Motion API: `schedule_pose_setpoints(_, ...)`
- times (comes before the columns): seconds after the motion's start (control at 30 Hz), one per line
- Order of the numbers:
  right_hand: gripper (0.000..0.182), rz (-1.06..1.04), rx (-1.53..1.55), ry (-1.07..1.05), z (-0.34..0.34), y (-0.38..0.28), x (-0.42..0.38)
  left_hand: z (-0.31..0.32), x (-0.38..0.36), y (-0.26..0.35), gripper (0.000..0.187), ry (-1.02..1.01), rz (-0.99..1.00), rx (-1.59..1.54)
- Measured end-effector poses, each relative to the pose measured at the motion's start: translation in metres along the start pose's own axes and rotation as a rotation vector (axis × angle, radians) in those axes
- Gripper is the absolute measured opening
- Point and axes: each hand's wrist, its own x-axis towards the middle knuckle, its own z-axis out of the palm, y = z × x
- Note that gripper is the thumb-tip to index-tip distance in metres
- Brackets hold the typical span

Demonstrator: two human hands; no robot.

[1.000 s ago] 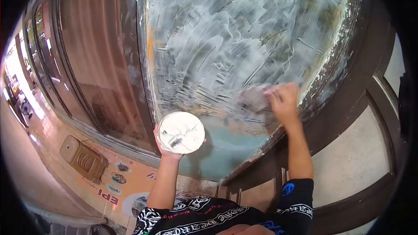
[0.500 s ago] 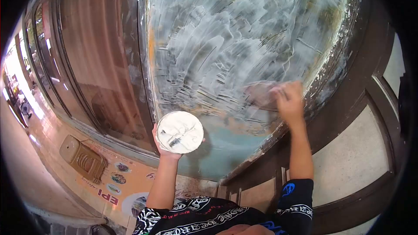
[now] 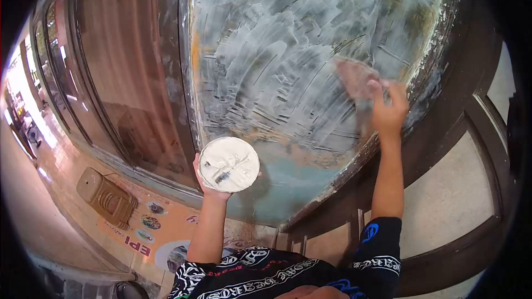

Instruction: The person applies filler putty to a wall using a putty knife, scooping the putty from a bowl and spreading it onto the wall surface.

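My left hand (image 3: 215, 191) holds up a round tub of white putty (image 3: 235, 160) from below, its fingers around the side and partly hidden by it. Dark marks show in the putty's surface. To the right, my right hand (image 3: 389, 108) pinches a flat pinkish putty spreader (image 3: 354, 76), slightly blurred, against or close to the wall panel (image 3: 288, 50). Streaky grey-white putty covers most of this panel. Along its bottom runs a smoother blue-green strip (image 3: 293, 180).
Dark brown framing (image 3: 429, 111) with peeling paint borders the panel on the right. Left of it is a brown-framed window (image 3: 124, 66) with curtains behind. A stack of brown plastic stools (image 3: 108, 196) stands on a printed orange banner (image 3: 158, 218) on the floor.
My right hand has moved up and slightly right with the spreader, from the panel's lower right part. The left hand and tub have stayed nearly in place.
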Motion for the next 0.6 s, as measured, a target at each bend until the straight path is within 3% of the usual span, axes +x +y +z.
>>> schedule_pose_setpoints(0.1,0.009,-0.167,0.054,-0.322,0.027,-0.021,-0.073,-0.01,-0.002,0.006,0.079,0.015,0.026,0.052)
schedule_pose_setpoints(0.13,0.009,-0.219,0.018,-0.407,0.042,-0.028,-0.105,0.0,-0.006,0.005,0.082,-0.134,-0.032,-0.034)
schedule_pose_setpoints(0.17,0.009,-0.27,-0.017,-0.493,0.055,-0.03,-0.128,-0.001,-0.006,0.005,0.082,-0.13,-0.027,-0.033)
schedule_pose_setpoints(0.23,0.009,-0.296,-0.057,-0.49,0.071,-0.025,-0.138,0.001,-0.008,0.006,0.083,0.09,0.021,-0.085)
schedule_pose_setpoints(0.27,0.01,-0.323,-0.104,-0.483,0.076,-0.022,-0.136,0.007,-0.012,0.005,0.083,-0.05,-0.011,-0.052)
schedule_pose_setpoints(0.33,0.011,-0.304,-0.249,-0.386,0.071,-0.017,-0.094,0.007,-0.014,0.006,0.081,-0.036,-0.007,-0.039)
schedule_pose_setpoints(0.4,0.011,-0.179,-0.156,-0.156,0.054,-0.022,-0.045,0.003,-0.016,0.007,0.079,-0.03,0.013,-0.031)
schedule_pose_setpoints(0.5,0.01,-0.119,-0.11,-0.017,0.033,-0.024,-0.023,-0.005,-0.018,0.013,0.079,0.02,0.081,0.007)
schedule_pose_setpoints(0.6,0.011,-0.167,0.024,-0.275,0.046,-0.041,-0.07,-0.013,-0.026,0.016,0.079,0.059,0.103,-0.056)
